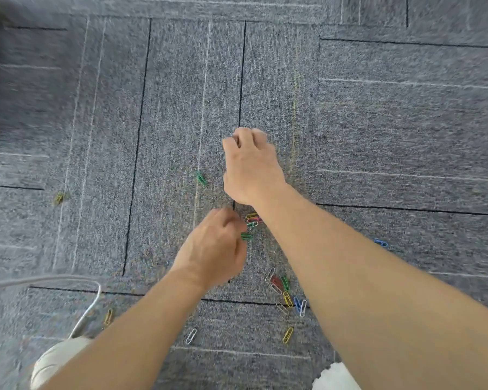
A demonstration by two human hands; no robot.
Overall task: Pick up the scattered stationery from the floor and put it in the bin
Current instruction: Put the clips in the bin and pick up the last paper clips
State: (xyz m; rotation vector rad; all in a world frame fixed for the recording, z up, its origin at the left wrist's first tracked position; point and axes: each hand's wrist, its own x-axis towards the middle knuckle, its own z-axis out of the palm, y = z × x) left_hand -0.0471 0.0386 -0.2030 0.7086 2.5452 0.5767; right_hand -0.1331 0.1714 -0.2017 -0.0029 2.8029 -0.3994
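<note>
Nearest, below both wrists, a silver clip point(191, 335) and a yellow clip point(288, 334) lie flat on the floor point(378, 122), with a shoe point(48, 364) and a cable point(88, 305) off to the left of the left forearm. Between the two forearms, just behind the left wrist, sits a cluster point(283, 288) of mixed clips, some overlapping. The left hand point(214, 249) has its fingers curled in. A green clip point(246, 236) shows right at its fingertips, but blur keeps me from telling whether it is pinched or merely lies there. Just beyond those fingertips, against the right wrist, is a small bunch point(253, 218). A lone clip point(201, 178) lies left of the right hand point(251, 164), which reaches farthest, fingers bent down onto the floor; what they have, if anything, is hidden. The bin is not in view. I judge these to be thin coated wire: almost weightless, stiff, springy and not fragile, but lying flat in the carpet pile and so hard to get under. They are best nipped between fingertip and thumb across the long sides, or lifted with a nail hooked under a rounded end. Overlapping ones could be raked together and lifted as a bunch, though they would slip easily from a loose hold.
</note>
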